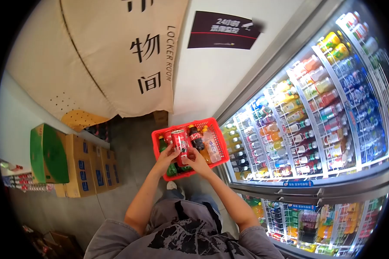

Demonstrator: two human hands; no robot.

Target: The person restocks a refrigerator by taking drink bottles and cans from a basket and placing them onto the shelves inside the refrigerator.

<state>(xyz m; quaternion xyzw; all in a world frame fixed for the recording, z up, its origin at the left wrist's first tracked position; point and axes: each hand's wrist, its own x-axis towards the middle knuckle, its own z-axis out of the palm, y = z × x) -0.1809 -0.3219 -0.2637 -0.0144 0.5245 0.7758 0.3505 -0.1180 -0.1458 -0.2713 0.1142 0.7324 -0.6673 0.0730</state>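
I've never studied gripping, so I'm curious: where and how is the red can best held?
Probably round its straight sides, from left and right: it's a slim cylinder with its label side facing the camera, flanked by left hand and right hand.

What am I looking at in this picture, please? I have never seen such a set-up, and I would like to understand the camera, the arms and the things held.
There is no machine here. A person wears a camera on the head, looking forward and down, so the arms reach in from the bottom. The left hand and the right hand hold a red can between them, over a red basket. In the basket are a green bottle, a dark bottle with a red label and a clear bottle, among others. What supports the basket is not clear. To the right is a lit drinks fridge; to the left, cardboard boxes are stacked.
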